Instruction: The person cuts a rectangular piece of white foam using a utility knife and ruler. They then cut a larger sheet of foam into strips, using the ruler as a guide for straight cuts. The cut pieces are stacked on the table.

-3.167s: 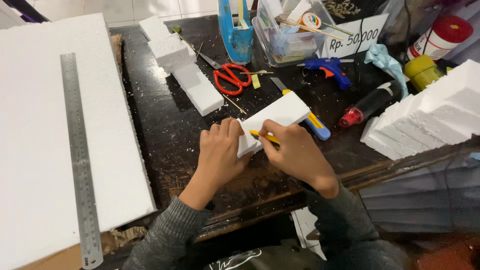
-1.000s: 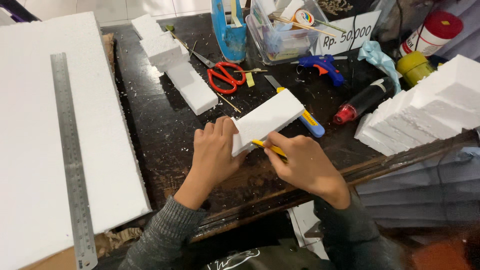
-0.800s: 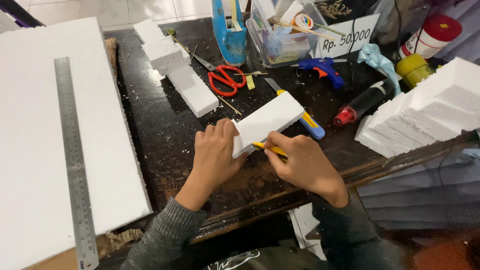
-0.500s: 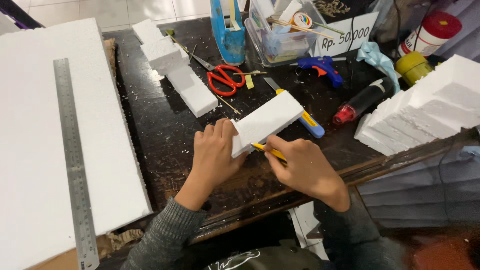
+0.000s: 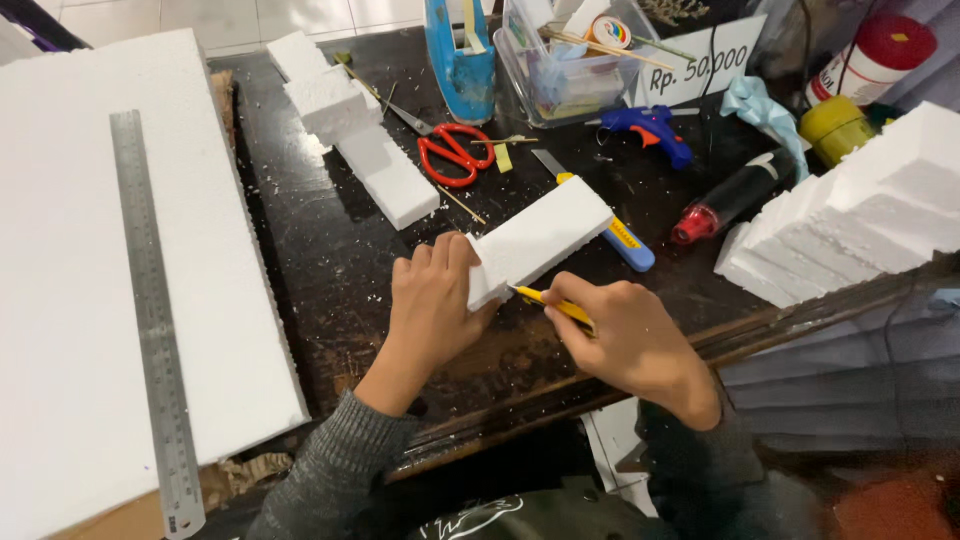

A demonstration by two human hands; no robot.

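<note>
Pressing yellow cutter (image 5: 556, 304) into foam block (image 5: 540, 238), right hand (image 5: 628, 338).

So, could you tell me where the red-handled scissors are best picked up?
Take the red-handled scissors by the two loops, coming from the near side: the loops lie flat and open toward the person, while the blades point away toward the foam blocks.

- Left hand (image 5: 432, 312) & right hand (image 5: 628, 335) – both bare, no gloves, rings or watch visible.
- Sleeves (image 5: 335, 470) – dark grey ribbed knit, long, reaching to wrists w/ snug cuffs.
- Dark garment at torso, w/ a pale scribbled mark.
</note>
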